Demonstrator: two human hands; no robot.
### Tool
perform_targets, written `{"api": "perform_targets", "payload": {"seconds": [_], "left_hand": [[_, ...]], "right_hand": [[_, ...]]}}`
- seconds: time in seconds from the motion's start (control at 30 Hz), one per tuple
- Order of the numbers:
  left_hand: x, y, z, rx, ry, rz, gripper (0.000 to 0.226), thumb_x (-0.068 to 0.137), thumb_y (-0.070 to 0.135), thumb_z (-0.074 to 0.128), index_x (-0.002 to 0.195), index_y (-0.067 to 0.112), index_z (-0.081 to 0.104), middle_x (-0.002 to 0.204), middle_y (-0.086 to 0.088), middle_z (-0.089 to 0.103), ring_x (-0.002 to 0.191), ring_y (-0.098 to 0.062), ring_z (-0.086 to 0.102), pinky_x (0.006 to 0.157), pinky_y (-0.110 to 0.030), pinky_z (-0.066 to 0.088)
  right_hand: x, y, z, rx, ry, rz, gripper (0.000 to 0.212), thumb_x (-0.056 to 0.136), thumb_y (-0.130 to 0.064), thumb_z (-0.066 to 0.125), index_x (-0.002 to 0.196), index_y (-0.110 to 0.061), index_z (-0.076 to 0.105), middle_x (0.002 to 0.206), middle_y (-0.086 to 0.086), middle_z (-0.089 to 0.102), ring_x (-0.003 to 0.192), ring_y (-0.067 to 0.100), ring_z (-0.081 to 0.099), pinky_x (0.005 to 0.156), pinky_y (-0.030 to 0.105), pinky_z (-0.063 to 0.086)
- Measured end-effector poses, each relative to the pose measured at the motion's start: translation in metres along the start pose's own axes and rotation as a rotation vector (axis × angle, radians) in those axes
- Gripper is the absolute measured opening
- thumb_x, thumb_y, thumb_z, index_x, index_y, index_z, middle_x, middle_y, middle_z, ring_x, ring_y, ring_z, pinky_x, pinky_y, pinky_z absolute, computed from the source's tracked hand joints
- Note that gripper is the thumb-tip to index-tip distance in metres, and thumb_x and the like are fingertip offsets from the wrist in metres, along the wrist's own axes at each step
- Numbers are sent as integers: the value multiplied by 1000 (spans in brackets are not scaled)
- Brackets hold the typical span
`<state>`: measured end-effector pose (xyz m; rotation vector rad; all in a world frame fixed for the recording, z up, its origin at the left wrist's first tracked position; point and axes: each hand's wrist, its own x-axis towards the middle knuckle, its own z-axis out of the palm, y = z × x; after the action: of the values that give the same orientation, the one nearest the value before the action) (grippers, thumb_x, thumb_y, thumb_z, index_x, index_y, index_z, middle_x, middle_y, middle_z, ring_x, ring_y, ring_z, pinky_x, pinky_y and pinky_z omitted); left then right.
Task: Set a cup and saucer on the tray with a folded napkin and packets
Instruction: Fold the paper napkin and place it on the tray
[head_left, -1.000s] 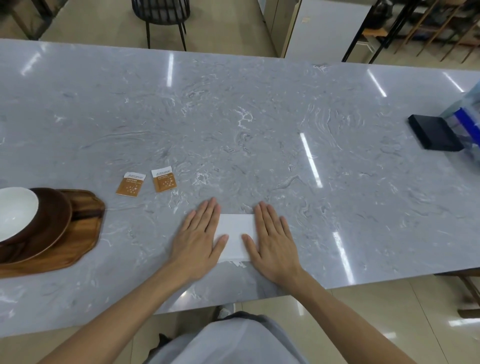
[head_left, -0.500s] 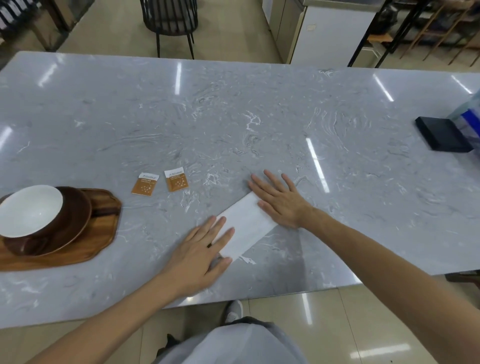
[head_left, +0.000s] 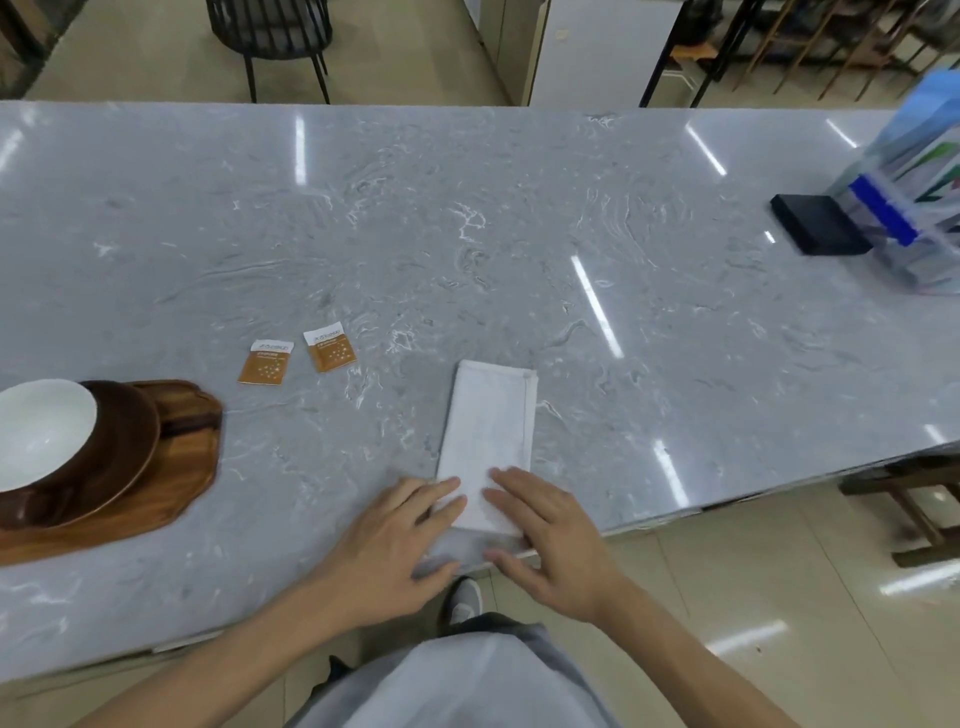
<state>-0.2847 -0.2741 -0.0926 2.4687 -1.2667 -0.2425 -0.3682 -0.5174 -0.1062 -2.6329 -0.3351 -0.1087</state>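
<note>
The folded white cloth napkin (head_left: 488, 441) lies on the grey marbled surface (head_left: 467, 234), its long axis running straight away from the person. Both hands rest flat and open on its near end, left hand (head_left: 395, 540) and right hand (head_left: 545, 535) equally near. It looks smooth, narrow, neatly creased.

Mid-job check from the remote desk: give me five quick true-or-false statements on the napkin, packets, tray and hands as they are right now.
1. The napkin lies on the tray. False: it lies on the marble table, right of the wooden tray.
2. Both packets lie on the table, off the tray. True.
3. The left hand and right hand rest on the napkin's near end. True.
4. The tray holds nothing. False: a brown saucer with a white bowl-like cup sits there.
5. The right hand holds a packet. False: it lies open on the napkin.
</note>
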Motion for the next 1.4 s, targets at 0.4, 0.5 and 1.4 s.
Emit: {"api": "perform_targets", "payload": {"seconds": [0.4, 0.5, 1.4], "left_hand": [[-34, 0, 33, -19, 255, 162, 39, 80, 11, 72, 118, 19, 69, 112, 3, 67, 100, -19, 56, 86, -32, 44], [-33, 0, 26, -91, 226, 135, 53, 74, 10, 72, 125, 20, 63, 118, 4, 62, 106, -19, 55, 91, -33, 45], [29, 2, -7, -635, 192, -394, 30, 99, 32, 60, 77, 13, 58, 60, -5, 63, 55, -21, 58, 56, -36, 49]], "right_hand": [[-41, -27, 4, 52, 10, 58, 59, 89, 11, 67, 141, -16, 62, 152, -2, 54, 147, 15, 43, 119, 36, 40], [-49, -39, -1, 143, 37, 89, 50, 93, 10, 64, 136, -15, 67, 146, -3, 60, 143, 12, 47, 118, 29, 40], [-11, -11, -11, 661, 283, 674, 9, 98, -32, 69, 94, -32, 77, 81, -14, 76, 73, 5, 70, 61, 24, 58]]}}
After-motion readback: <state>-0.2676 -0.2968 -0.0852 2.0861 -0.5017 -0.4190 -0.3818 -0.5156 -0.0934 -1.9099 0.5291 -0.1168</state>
